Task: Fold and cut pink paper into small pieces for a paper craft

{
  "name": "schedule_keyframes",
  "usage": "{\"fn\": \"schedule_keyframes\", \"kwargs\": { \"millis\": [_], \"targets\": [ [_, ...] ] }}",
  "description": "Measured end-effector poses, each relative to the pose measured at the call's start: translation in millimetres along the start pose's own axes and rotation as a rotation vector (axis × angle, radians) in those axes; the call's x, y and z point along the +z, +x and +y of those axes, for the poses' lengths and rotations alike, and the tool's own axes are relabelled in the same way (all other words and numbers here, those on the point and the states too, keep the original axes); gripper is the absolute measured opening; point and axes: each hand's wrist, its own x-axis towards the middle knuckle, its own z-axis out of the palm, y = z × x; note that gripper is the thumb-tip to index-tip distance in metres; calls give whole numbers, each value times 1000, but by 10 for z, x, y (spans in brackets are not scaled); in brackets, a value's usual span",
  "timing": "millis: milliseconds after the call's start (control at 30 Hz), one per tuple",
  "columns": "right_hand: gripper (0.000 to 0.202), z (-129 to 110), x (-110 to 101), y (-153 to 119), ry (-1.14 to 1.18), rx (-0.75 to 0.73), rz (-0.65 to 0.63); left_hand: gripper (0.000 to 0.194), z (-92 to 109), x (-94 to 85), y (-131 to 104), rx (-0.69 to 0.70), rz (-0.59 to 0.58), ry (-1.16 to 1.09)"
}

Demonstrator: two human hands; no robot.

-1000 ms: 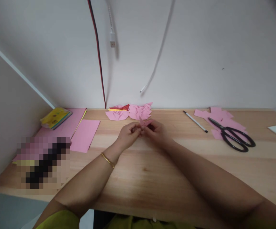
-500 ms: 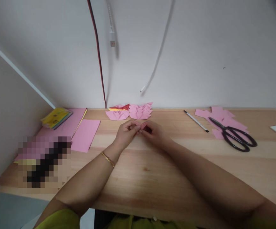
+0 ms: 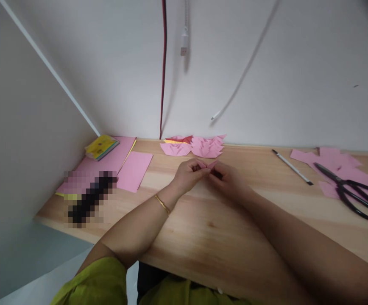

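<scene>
Between my two hands is a small piece of folded pink paper (image 3: 205, 165), its pointed ends showing above the fingers. My left hand (image 3: 188, 174) pinches its left side, the thumb lying along the near edge. On the other side, my right hand (image 3: 227, 178) grips it with thumb and fingers closed. The fingers cover most of the paper. Just beyond the hands, by the wall, stand pink folded paper pieces (image 3: 207, 147) in a cluster. Beside them on the left, a red and yellow piece (image 3: 179, 141) sits among more pink ones.
Black-handled scissors (image 3: 358, 192) lie over pink paper scraps (image 3: 339, 159) at right, near a white pen (image 3: 292, 166). At left are pink sheets (image 3: 135, 171), a yellow pad (image 3: 102, 146) and a blurred-out dark item (image 3: 91, 197). Cables (image 3: 164, 67) hang on the wall (image 3: 107, 51).
The view has turned left, so everything sits further right in the picture. Both hands still hold the folded paper, whose pointed ends now show more spread.
</scene>
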Motion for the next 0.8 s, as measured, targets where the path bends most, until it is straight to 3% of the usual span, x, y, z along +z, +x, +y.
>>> {"fn": "schedule_keyframes", "kwargs": {
  "millis": [333, 667, 800],
  "targets": [
    [16, -24, -15, -1, -20, -16, -82, 20, 49, 11, -11, -53, -5, -56],
    [22, -124, -26, 22, 36, -87, -59, 20, 17, -9, 24, -139, 3, -318],
    [28, -125, -25, 32, 8, -61, -46, 20, 23, -15, 27, -106, 23, -351]
  ]
}}
